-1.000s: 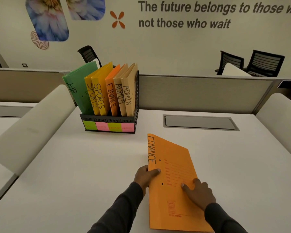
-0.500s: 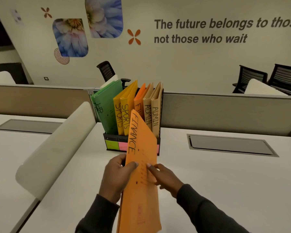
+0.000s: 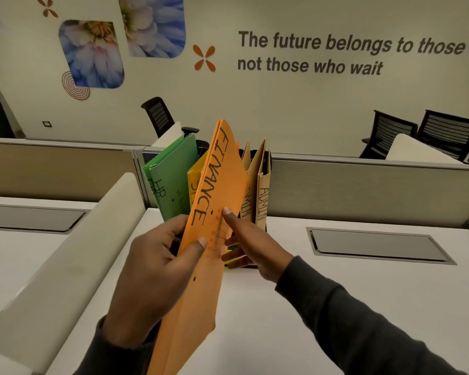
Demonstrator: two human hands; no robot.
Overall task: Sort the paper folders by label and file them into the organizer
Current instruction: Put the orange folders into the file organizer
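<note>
Centrally, one orange paper folder is held in the air above a white counter, just in front of a black organizer and covering its middle. It stands on end, leaning to the right, with "FINANCE" hand-lettered in black down its spine edge, small punched holes and faint red printed lines on its face. The left grip pinches the spine edge, thumb on the front and fingers curled behind. The right grip is nearly straight-fingered, forefinger tip pressed to the front face; the other fingers lie by the far edge.

Folders stand upright in the organizer: two green folders marked "HR", one yellow folder with its label mostly covered, and two tan folders marked "ADMIN".
</note>
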